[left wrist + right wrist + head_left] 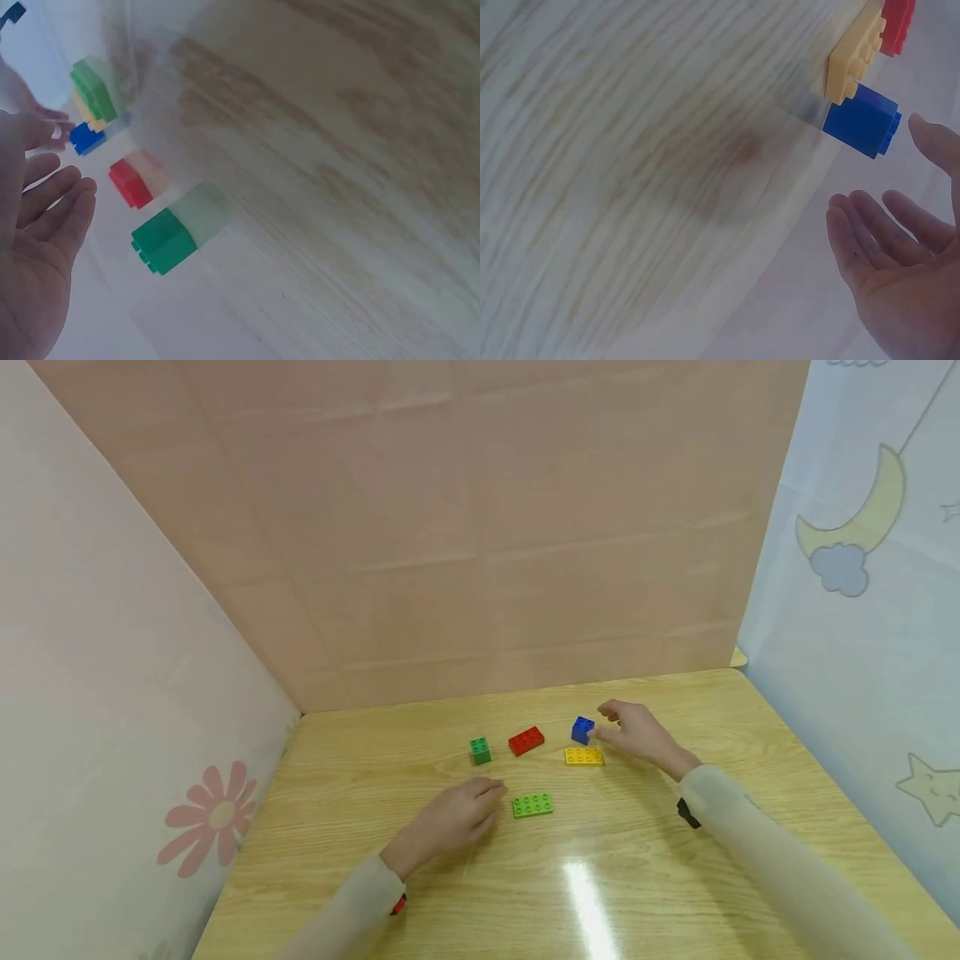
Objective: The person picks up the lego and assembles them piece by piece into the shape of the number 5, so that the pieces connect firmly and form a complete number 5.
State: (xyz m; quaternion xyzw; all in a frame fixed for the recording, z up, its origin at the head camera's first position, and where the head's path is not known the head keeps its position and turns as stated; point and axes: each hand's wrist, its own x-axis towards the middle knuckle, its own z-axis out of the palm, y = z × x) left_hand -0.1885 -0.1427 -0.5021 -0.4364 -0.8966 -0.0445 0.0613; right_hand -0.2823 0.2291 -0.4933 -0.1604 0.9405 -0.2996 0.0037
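My right hand (636,732) is beside the blue brick (582,729), thumb near it and fingers apart; the right wrist view shows a gap between the hand (900,262) and the blue brick (862,121). Just in front of that brick lies the yellow brick (583,757). My left hand (457,817), fingers loosely bent and holding nothing, is left of the light green brick (532,805). Behind it stand the dark green brick (480,751) and the red brick (527,741). The left wrist view shows the left palm (45,262) empty near the dark green brick (163,241).
The wooden table (360,760) meets a tan covering (480,543) at its back edge. Pale walls stand at both sides, the left with a flower (221,815), the right with a moon (862,518). A light reflection lies on the table's front part.
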